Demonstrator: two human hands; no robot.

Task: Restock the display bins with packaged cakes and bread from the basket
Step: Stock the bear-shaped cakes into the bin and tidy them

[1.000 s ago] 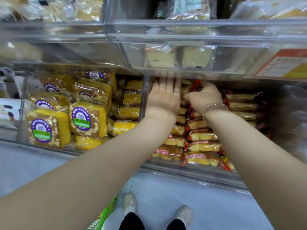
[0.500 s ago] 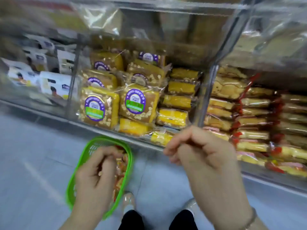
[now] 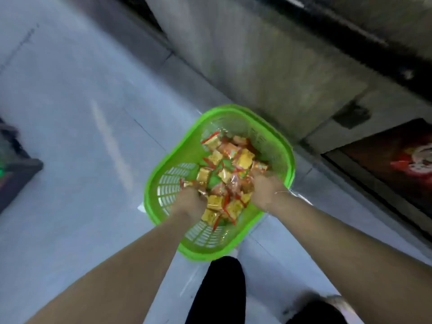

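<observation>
A bright green plastic basket [image 3: 278, 146] stands on the floor below me, holding several small packaged cakes [image 3: 230, 164] in clear wrappers with red ends. Both my hands reach down into the pile. My left hand [image 3: 190, 202] is at the basket's left side with its fingers buried among the packs. My right hand [image 3: 266, 188], with a thin bracelet at the wrist, is at the right side, fingers curled down into the packs. The frame is blurred, so I cannot tell whether either hand grips a pack. The display bins are out of view.
The grey base of the display unit [image 3: 268, 66] runs diagonally just behind the basket. A dark poster panel [image 3: 397, 164] sits low on the right. A dark object [image 3: 14, 178] stands at the left edge. My legs and shoes [image 3: 219, 291] are directly below the basket on the pale floor.
My hands left the shelf bin, dropped past the shelves and are now down in the basket among the packs. My view swung from the bins to the floor.
</observation>
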